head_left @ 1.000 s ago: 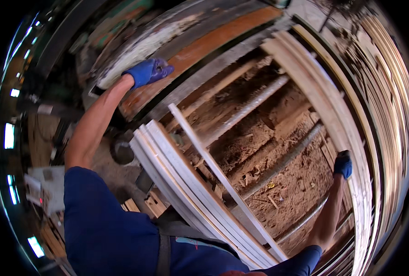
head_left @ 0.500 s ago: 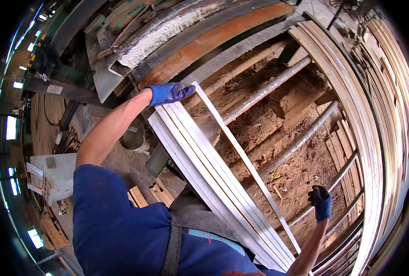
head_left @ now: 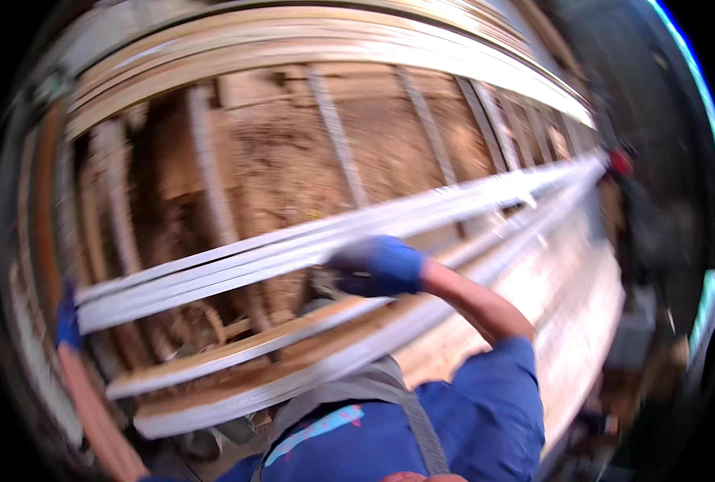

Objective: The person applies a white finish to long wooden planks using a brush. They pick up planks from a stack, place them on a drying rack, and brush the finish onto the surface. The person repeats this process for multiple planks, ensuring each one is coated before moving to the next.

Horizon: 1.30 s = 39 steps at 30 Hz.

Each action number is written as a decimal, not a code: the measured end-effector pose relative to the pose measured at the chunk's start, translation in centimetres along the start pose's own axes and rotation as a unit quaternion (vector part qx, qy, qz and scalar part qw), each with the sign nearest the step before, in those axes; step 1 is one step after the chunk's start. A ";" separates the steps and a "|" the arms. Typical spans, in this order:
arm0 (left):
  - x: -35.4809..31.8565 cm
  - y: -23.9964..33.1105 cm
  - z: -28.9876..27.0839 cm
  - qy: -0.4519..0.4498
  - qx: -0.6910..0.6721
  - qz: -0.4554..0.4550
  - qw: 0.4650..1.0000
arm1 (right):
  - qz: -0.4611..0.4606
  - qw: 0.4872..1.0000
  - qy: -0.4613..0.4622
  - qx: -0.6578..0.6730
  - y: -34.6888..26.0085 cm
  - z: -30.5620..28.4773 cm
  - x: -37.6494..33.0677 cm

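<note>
A bundle of long white slats (head_left: 237, 261) runs across the view from the left edge up toward the right. My right hand (head_left: 376, 266), in a blue glove, is closed around the bundle near its middle. My left hand (head_left: 68, 316), also gloved in blue, holds the bundle's left end at the edge of the picture; it is blurred. Below the bundle lie more long pale slats (head_left: 293, 361) in a stack, just above my blue-shirted chest.
Behind the slats is a rack of metal bars (head_left: 337, 136) over ground covered in sawdust (head_left: 277, 161). Curved stacks of long boards (head_left: 333, 48) line the top. A wide pale board pile (head_left: 566, 321) lies on the right. A dark figure (head_left: 639, 217) stands far right.
My view has swung round sharply. My right hand has come in from the far end and now grips the slats near the middle; the bundle is lifted off the stack.
</note>
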<state>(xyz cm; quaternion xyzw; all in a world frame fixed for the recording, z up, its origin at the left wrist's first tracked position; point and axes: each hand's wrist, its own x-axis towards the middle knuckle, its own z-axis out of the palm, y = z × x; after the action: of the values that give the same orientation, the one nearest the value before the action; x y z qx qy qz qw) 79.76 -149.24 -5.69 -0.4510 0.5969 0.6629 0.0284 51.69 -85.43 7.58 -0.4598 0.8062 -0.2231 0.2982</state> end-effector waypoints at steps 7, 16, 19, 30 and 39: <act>4.2 0.1 -1.1 -0.025 0.037 -0.033 0.998 | 0.088 0.987 -0.127 -0.037 -1.0 3.1 4.2; 2.6 0.0 -1.4 -0.082 0.005 0.008 0.997 | 0.259 0.947 -0.163 -0.101 1.3 6.6 2.7; 4.9 -1.8 -2.7 -0.062 -0.063 0.057 0.994 | 0.208 0.976 0.008 -0.060 4.7 9.8 2.7; 3.7 0.1 -1.1 -0.074 -0.048 0.081 0.993 | 0.154 0.983 0.086 -0.053 5.4 10.3 3.0; 5.2 -3.4 -2.7 -0.066 -0.086 0.157 0.982 | 0.139 0.987 0.062 0.045 6.3 8.5 4.3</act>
<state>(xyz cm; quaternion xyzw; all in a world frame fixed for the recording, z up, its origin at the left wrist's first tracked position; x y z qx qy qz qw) 80.17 -153.05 -11.30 -0.3076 0.5982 0.7361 -0.0760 51.93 -86.94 -3.73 -0.3151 0.8681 -0.2434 0.2964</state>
